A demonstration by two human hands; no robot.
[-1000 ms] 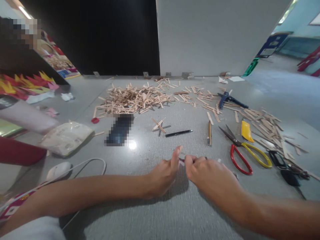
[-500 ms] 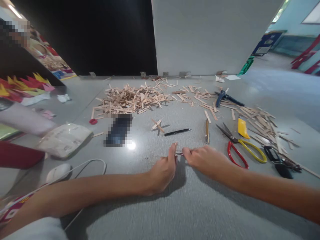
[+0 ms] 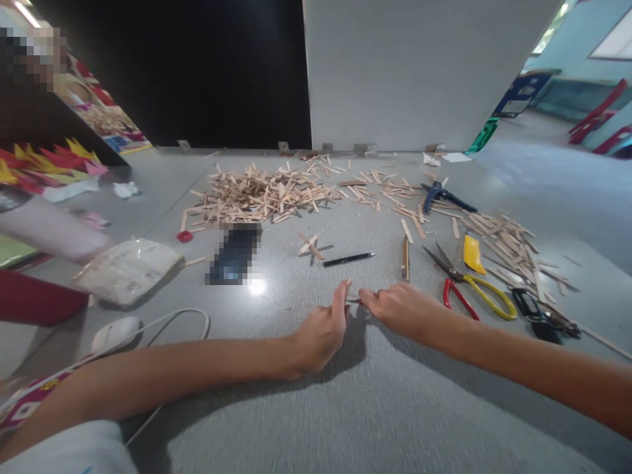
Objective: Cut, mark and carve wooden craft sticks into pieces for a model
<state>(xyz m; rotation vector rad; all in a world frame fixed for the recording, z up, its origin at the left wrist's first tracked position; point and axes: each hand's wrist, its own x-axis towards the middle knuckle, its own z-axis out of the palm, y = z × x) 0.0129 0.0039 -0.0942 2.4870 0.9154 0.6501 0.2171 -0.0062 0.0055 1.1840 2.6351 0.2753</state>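
Close together over the near middle of the table, my left hand [image 3: 322, 337] and my right hand [image 3: 401, 309] face each other. Between them shows a small tool [image 3: 354, 301] with a thin metallic tip and a bit of red; its kind is unclear. My right fingers are closed round its red end. The left fingers are curled with the thumb raised at the tip, and whatever they pinch is hidden. Just beyond lie a black pen [image 3: 349, 259], crossed wooden sticks [image 3: 310, 246] and a yellowish cutter-like tool [image 3: 405, 258].
A heap of wooden sticks [image 3: 261, 194] lies at the back, with more sticks [image 3: 506, 237] at right. Scissors [image 3: 457, 275], dark pliers [image 3: 437, 193] and a yellow object [image 3: 474, 255] lie to the right. Leftward are a blurred phone [image 3: 236, 253], a plastic packet [image 3: 131, 270] and a mouse [image 3: 116, 334].
The view has shifted slightly, so the things at right appear a little further left. Both hands keep nearly the same pose around the small tool.
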